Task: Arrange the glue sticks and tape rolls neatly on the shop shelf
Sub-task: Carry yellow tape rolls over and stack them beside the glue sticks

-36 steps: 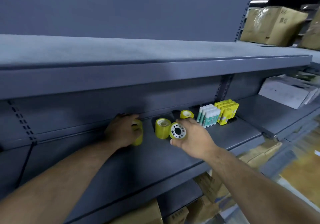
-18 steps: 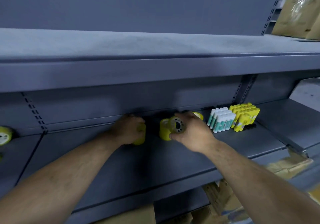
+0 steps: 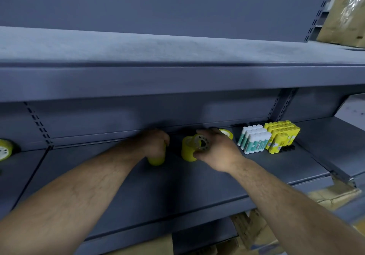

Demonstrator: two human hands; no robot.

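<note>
The right hand (image 3: 215, 153) has brought its gripped tape roll (image 3: 201, 143) against the yellow stack (image 3: 187, 152); the left hand (image 3: 156, 144) seemingly clasps another roll (image 3: 156, 159), tightening the row.

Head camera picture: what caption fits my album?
Left hand and right hand grip yellow tape rolls near glue sticks on a grey shelf.

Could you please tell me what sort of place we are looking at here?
Probably a shop or its stockroom: grey metal shelving with slotted uprights, glue sticks blocked together beside yellow tape rolls, and cardboard cartons nearby.
</note>
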